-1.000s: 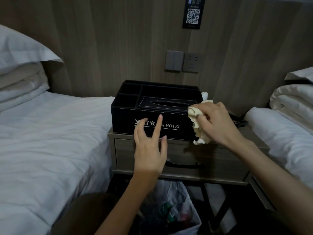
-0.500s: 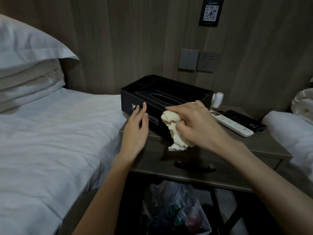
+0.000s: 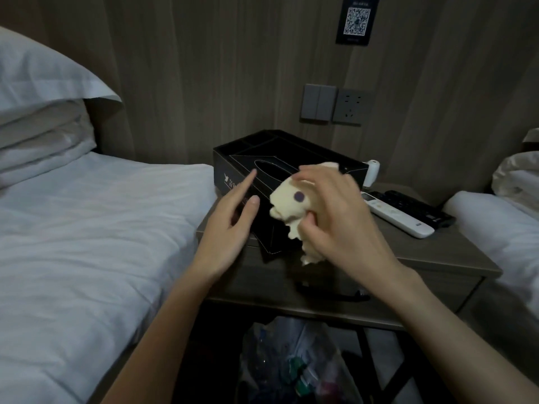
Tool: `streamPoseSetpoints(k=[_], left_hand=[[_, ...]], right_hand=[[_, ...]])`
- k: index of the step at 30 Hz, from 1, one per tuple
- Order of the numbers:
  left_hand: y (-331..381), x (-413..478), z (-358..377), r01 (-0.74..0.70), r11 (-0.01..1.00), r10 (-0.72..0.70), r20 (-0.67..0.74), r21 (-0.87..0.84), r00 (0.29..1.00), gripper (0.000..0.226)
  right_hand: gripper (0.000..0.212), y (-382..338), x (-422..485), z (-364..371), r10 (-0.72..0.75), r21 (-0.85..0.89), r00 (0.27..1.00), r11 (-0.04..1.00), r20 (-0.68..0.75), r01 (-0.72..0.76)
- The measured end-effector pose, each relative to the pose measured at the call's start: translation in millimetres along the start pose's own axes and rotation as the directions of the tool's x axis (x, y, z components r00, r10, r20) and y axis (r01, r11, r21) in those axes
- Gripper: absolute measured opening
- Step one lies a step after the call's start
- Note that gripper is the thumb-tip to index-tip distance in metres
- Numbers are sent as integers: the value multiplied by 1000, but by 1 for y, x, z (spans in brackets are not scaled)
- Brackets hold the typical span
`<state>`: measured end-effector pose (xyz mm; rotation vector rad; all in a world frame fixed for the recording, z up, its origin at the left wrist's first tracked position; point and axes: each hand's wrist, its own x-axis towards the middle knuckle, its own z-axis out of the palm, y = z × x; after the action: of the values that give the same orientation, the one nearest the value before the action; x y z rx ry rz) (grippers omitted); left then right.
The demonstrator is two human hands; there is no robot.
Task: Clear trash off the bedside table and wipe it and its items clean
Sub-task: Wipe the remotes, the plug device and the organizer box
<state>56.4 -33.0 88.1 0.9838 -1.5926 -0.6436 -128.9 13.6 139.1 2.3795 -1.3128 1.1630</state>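
The black hotel tissue box [image 3: 280,158] stands on the bedside worktop [image 3: 423,255], turned at an angle, its near corner toward the front edge. The right hand [image 3: 335,217] is over the box's near-right end, its fingers curled round a bunched pale yellow cloth [image 3: 291,199] that is pressed to the box's top and hangs down past that corner. The left hand [image 3: 230,228] is at the box's near-left face, fingers straight and spread, holding nothing; whether it actually touches the box cannot be told.

The box looks stiff and smooth-skinned, and probably light, so it is likely to slide or swivel under a wiping stroke. A flat palm against a side wall is the sensible place to steady it, not the thin rim round the tissue slot. The cloth is soft and limp; held in a wad, as here, it gives a firm pad.

To the right of the box lie a white remote [image 3: 396,217] and a black remote [image 3: 414,205] side by side, with a small white cylinder [image 3: 372,172] at the box's far-right corner. Below and in front of the box a bin bag [image 3: 291,360] holds rubbish.
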Motion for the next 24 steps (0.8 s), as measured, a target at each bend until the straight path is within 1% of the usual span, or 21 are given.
streamPoseSetpoints(k=[1, 3, 7, 9, 11, 14, 17, 19, 21, 24], left_hand=[[1, -6, 3, -20, 1000, 20, 7, 13, 1000, 40], [2, -11, 7, -52, 998, 53, -14, 27, 999, 36], [3, -11, 14, -130, 990, 132, -36, 46, 991, 36], [4, -11, 16, -141, 989, 142, -34, 41, 989, 33], [7, -11, 17, -128, 991, 129, -38, 26, 991, 31], [11, -11, 17, -117, 993, 118, -39, 26, 992, 33], [11, -11, 19, -197, 978, 200, -45, 69, 979, 32], [8, -11, 22, -217, 974, 221, -52, 71, 974, 33], [6, -10, 24, -229, 970, 234, -54, 86, 971, 35], [5, -8, 24, -250, 958, 257, -35, 138, 966, 37]], right_hand=[[47, 5, -1, 0, 0, -31, 999, 1000, -40, -1], [39, 9, -4, 4, -16, -67, 997, 998, -78, 11], [36, 11, -15, 27, -12, 10, 986, 1000, -163, 14], [36, 16, -22, 38, -27, 23, 984, 999, -175, 32], [36, 23, -34, 48, -73, 3, 991, 997, -115, 73], [34, 29, -50, 57, -132, -14, 991, 991, 17, 132], [33, 31, -52, 51, -185, -10, 973, 982, 137, 188], [31, 30, -49, 41, -206, -6, 963, 978, 177, 210], [28, 27, -45, 27, -194, -25, 974, 980, 114, 198], [31, 27, -34, 7, -101, -30, 990, 995, -96, 98]])
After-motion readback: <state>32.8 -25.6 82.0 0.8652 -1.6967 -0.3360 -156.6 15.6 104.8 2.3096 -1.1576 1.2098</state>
